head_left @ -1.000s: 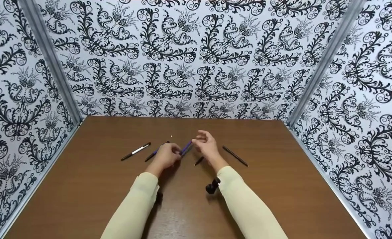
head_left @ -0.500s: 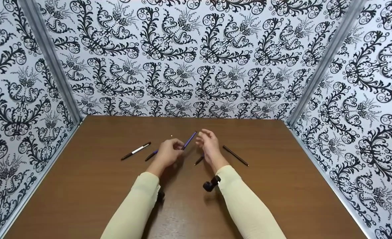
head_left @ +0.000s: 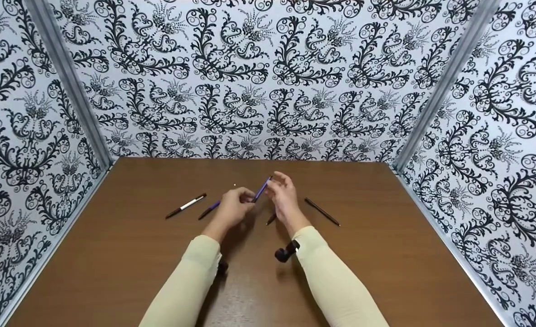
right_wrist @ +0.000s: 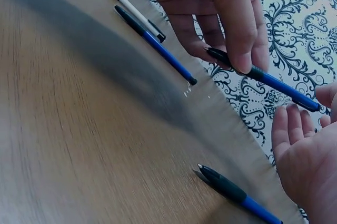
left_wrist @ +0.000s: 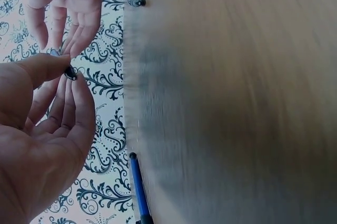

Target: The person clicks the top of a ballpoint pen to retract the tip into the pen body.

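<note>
My left hand [head_left: 234, 206] pinches a blue pen [head_left: 262, 188] by its black grip [right_wrist: 231, 59] between thumb and fingers, lifted off the brown table [head_left: 136, 254] and slanting up to the right. My right hand [head_left: 284, 195] is just right of it, palm turned toward the pen and fingers relaxed. Its fingertips [head_left: 275, 180] are at the pen's far end [right_wrist: 310, 105]; I cannot tell whether they touch it. In the left wrist view the pen's dark end [left_wrist: 70, 74] shows between my thumb and fingers, with the right hand [left_wrist: 68, 2] above it.
Other pens lie on the table: a white-and-black one [head_left: 186, 206] at left, a blue one [head_left: 210, 210] behind my left hand, a blue one [head_left: 271, 220] under my right wrist, a dark one [head_left: 322, 212] at right. Patterned walls [head_left: 268, 81] enclose three sides.
My left hand has lifted the blue pen and tilted it steeper. The right hand has come in closer, its fingertips now at the pen's far end.
</note>
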### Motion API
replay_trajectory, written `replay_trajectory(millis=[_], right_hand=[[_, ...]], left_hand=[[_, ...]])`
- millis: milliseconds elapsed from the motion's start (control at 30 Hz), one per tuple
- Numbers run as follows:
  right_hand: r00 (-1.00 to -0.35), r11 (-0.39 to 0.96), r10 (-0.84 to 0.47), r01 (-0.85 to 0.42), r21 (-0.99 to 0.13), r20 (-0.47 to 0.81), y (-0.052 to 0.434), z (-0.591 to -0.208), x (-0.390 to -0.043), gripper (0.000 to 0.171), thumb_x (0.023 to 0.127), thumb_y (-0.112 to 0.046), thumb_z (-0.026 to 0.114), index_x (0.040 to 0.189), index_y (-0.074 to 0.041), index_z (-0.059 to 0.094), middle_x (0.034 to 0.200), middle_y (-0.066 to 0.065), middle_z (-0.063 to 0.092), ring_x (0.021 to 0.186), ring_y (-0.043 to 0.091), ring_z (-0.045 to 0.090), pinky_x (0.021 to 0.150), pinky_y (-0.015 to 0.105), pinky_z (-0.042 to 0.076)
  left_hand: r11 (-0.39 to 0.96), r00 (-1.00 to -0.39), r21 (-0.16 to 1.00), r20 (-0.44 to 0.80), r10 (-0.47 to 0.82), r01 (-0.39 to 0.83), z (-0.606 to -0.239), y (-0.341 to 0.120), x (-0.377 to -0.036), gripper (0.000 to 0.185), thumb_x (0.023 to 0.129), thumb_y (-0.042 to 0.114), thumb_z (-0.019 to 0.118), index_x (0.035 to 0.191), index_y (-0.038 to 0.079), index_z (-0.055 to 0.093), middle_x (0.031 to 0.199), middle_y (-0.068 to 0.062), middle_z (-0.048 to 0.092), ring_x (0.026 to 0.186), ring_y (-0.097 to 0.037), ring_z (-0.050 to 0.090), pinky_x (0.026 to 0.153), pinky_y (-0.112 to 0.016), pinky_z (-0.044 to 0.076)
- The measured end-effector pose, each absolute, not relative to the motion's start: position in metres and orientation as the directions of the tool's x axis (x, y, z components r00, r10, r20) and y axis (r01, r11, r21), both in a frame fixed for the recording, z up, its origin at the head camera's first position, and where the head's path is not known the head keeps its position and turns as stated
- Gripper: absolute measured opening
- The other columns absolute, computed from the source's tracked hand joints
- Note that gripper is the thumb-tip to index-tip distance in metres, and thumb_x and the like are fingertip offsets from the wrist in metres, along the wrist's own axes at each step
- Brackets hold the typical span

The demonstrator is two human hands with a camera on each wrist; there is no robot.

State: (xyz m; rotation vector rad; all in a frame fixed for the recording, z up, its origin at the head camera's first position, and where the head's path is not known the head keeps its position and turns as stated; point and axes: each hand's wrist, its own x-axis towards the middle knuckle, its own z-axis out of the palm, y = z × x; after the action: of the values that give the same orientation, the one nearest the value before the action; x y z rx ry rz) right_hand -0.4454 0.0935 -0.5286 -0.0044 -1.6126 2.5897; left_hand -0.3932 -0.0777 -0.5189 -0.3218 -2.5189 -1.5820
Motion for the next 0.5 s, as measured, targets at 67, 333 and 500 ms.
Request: replay_trajectory(millis=[67,333,500], right_hand=[[-0.995,-0.45,0.081,-0.083,-0.889,0.052,0.0923,-0.5283,-0.4453,0.051,0.102,0.012,0.067,0.15,0.004,0.051,0.111,0.009,0.062,0.087,0.017,0.066,0.095,0.042,0.061],[-0.993,-0.453,0.096,-0.099,-0.886,0.062,0.0896,-0.5266,-0.443,0.057,0.097,0.014,0.073,0.149,0.0,0.055,0.112,0.009,0.066,0.094,0.019,0.069,0.094,0.041,0.061],[-0.991,-0.476,0.104,-0.127,-0.87,0.088,0.0877,-0.5274,-0.4429,0.058,0.096,0.017,0.073,0.149,0.001,0.055,0.113,0.011,0.069,0.1,0.022,0.071,0.097,0.044,0.061]], left_hand=[[0.419,-0.966,0.871,0.238,0.1,0.258,-0.5182,-0.0766,-0.3929,0.018,0.097,-0.007,0.078,0.113,0.0,0.078,0.103,-0.01,0.078,0.098,-0.025,0.073,0.09,-0.042,0.062],[0.409,-0.965,0.874,0.247,0.093,0.263,-0.5171,-0.0734,-0.3935,0.02,0.097,-0.008,0.077,0.114,0.001,0.078,0.103,-0.009,0.078,0.099,-0.025,0.073,0.092,-0.042,0.062],[0.427,-0.964,0.865,0.245,0.101,0.265,-0.5163,-0.0722,-0.3924,0.019,0.098,-0.005,0.078,0.115,0.004,0.078,0.103,-0.007,0.078,0.1,-0.025,0.073,0.093,-0.043,0.061]])
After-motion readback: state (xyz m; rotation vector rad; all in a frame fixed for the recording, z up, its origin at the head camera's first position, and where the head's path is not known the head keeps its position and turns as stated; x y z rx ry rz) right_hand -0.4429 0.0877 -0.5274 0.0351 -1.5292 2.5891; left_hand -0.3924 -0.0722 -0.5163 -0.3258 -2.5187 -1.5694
